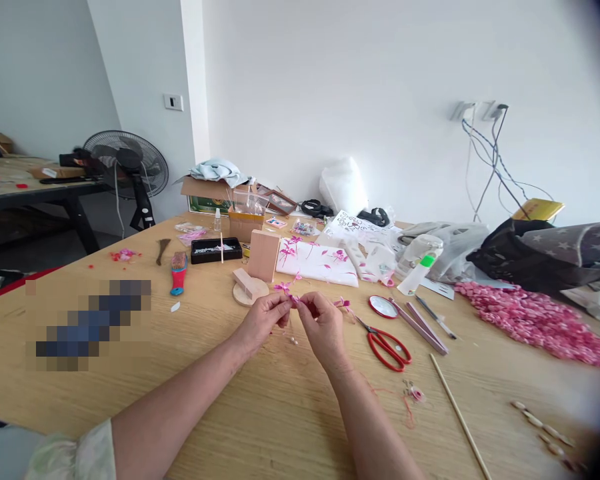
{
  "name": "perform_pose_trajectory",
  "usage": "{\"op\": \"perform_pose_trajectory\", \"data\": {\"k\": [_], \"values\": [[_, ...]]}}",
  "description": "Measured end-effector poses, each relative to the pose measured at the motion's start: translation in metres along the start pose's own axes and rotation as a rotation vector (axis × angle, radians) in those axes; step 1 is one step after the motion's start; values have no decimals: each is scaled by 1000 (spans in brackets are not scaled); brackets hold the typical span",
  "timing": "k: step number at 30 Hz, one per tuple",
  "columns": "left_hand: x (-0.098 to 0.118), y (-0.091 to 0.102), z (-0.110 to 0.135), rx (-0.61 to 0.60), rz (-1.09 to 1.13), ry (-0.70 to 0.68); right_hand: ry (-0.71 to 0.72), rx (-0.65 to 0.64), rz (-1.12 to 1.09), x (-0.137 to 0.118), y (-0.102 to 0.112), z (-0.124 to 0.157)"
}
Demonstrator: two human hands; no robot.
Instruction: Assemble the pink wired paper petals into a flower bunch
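Over the middle of the table, my left hand [270, 317] and my right hand [325, 327] meet fingertip to fingertip, both pinched on a small pink-purple flower ornament [293, 299]. Pink petals stick out above and beside the fingers, and small white beads [294, 341] hang or lie just below. Behind the hands stand a wooden block [265, 255] and a round wooden disc [240, 295] with a smaller block on it. More pink flower pieces lie on a white pad [320, 263]. To the right of my right hand are red-handled scissors [389, 348].
At right lie a round red-rimmed mirror [383, 307], tweezers [427, 328], a thin stick [459, 413] and a pile of pink trim [535, 320]. Leftward are a brush [179, 273] and a black tray [205, 252]. A cardboard box [210, 197] and a clear bottle [420, 265] stand farther back.
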State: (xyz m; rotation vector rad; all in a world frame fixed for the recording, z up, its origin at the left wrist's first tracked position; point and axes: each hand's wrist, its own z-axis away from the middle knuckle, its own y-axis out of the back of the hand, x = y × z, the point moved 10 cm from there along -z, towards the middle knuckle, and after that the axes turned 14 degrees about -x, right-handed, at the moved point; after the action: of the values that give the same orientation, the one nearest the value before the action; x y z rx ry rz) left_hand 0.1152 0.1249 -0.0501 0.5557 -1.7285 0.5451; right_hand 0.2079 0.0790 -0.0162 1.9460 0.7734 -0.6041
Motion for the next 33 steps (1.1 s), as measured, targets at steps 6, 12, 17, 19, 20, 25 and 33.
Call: {"op": "perform_pose_trajectory", "data": {"k": [6, 12, 17, 19, 20, 25, 33], "values": [[-7, 0, -1, -32, 24, 61, 12, 10, -5, 0, 6, -1], [-17, -1, 1, -51, 111, 119, -144, 130, -148, 35, 30, 0], [-17, 16, -2, 24, 176, 68, -262, 302, -220, 60, 55, 10], [-9, 34, -2, 124, 200, -18, -267, 282, -214, 59, 52, 9], [-3, 44, -1, 184, 209, -69, -244, 215, -206, 55, 44, 5], [18, 75, 8, 403, 181, -234, 3, -211, -101, 16, -22, -5], [14, 50, 1, 259, 99, -169, 200, -434, 119, -13, -77, 4]]}}
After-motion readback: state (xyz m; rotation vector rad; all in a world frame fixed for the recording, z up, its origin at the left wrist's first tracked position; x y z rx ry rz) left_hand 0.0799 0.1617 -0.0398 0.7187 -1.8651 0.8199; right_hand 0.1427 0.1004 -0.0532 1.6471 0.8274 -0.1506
